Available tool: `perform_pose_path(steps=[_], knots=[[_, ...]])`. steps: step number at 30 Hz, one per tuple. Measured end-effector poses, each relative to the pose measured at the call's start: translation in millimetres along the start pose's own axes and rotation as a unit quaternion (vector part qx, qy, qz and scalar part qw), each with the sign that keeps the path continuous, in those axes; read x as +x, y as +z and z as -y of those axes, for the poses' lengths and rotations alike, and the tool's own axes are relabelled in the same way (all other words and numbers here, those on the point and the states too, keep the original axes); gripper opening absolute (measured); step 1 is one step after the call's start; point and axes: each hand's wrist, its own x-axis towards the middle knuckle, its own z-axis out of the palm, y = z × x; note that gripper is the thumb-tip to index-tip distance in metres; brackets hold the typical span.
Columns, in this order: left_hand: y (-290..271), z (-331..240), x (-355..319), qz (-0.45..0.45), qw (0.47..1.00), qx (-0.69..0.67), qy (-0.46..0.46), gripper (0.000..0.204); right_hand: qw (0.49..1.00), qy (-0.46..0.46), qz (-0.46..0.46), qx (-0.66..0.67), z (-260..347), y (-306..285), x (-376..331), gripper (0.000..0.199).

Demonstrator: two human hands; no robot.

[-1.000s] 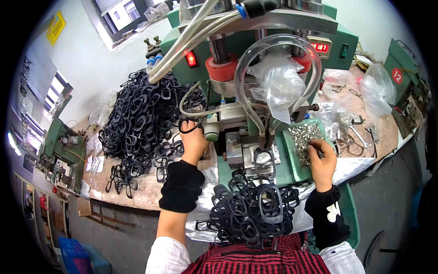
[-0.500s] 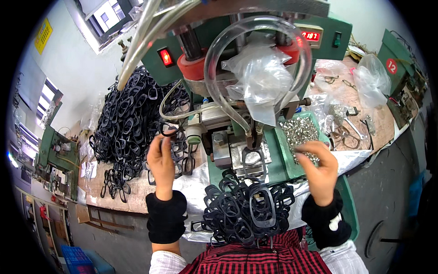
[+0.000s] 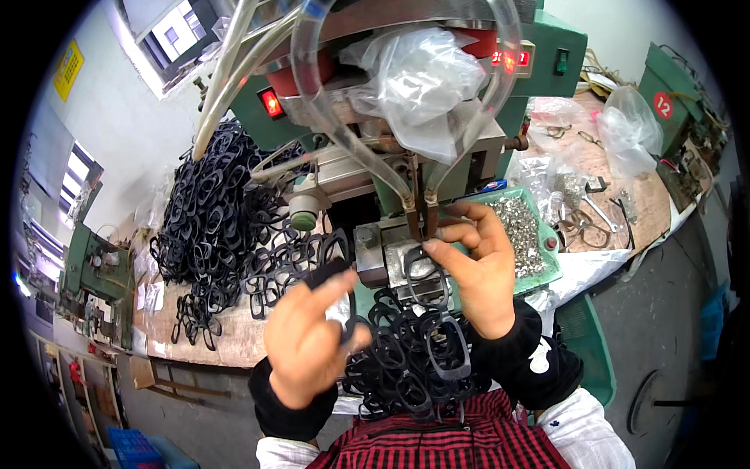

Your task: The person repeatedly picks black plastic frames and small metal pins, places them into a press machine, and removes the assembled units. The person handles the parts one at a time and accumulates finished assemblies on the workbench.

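My left hand [image 3: 306, 340], slightly blurred, grips a black eyeglass frame [image 3: 346, 248] in front of the bench. My right hand [image 3: 486, 273] is at the machine, its thumb and fingers pinched together just below two metal prongs [image 3: 422, 223]; what they hold, if anything, is too small to make out. Beneath those fingertips another black eyeglass frame [image 3: 446, 294] hangs by the metal block [image 3: 391, 254]. A heap of black frames [image 3: 402, 391] lies between my forearms. To the right of my right hand is a green tray [image 3: 551, 275] of small silvery metal parts [image 3: 516, 230].
A large pile of black frames [image 3: 207, 211] covers the bench's left side. Clear hoses [image 3: 301, 70] and a plastic bag [image 3: 426, 86] hang on the machine. A wrench [image 3: 601, 213] and loose frames lie at right. A green basket [image 3: 590, 352] stands below the tray.
My left hand has come right and nearer with a frame. My right hand has moved left from over the parts tray to the prongs. The view has shifted slightly.
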Motion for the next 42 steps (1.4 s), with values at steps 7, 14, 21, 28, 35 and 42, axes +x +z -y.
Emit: perform_pose_path(steps=[7, 14, 21, 28, 35, 42], knots=[[-12, -45, 24, 0.079, 0.986, -0.067, 0.134, 0.038, 0.997, 0.013, 0.08, 0.006, 34, 4, -22, 0.052], [37, -46, 22, 0.085, 0.983, -0.08, 0.141, 0.044, 0.774, -0.139, -0.031, -0.617, -28, -101, 15, 0.029], [40, -44, 19, 0.084, 0.983, -0.077, 0.147, 0.044, 0.776, -0.187, -0.056, -0.6, -48, -124, 10, 0.014], [17, -38, -16, 0.032, 0.991, -0.031, 0.127, 0.037, 0.938, -0.089, -0.151, -0.298, -43, -129, -8, 0.013], [-17, 42, -43, -0.327, 0.933, 0.066, -0.135, 0.027, 0.971, -0.059, -0.228, -0.029, -69, -126, 11, 0.019], [60, 150, -92, 0.21, 0.959, 0.145, -0.12, 0.036, 0.984, -0.055, -0.13, -0.111, -48, -92, 15, 0.016]])
